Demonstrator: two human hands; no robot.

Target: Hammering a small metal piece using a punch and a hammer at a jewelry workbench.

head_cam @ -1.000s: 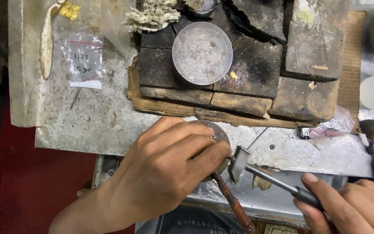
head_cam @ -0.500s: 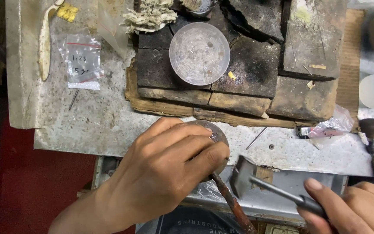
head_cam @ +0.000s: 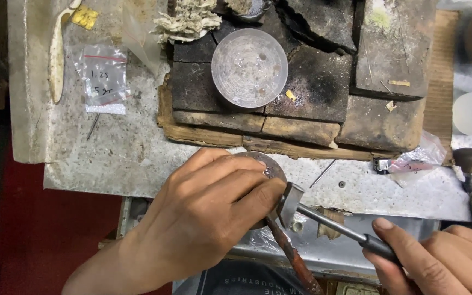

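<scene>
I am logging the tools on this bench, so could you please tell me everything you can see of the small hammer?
The small hammer has a blocky grey metal head with a flat, worn face, on a thin dark metal shaft that thickens into a black grip. The right hand holds that grip at the lower right. The hammer lies slanted, head up and to the left, over the bench's front edge. Its face is against the side of the round dark block that the left hand covers; whether they touch is unclear.

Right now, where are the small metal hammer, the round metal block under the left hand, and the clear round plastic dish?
small metal hammer point(head_cam: 289, 203): head view, on its head.
round metal block point(head_cam: 271, 165): head view, exposed upper rim.
clear round plastic dish point(head_cam: 249, 66): head view, centre of its base.
</scene>
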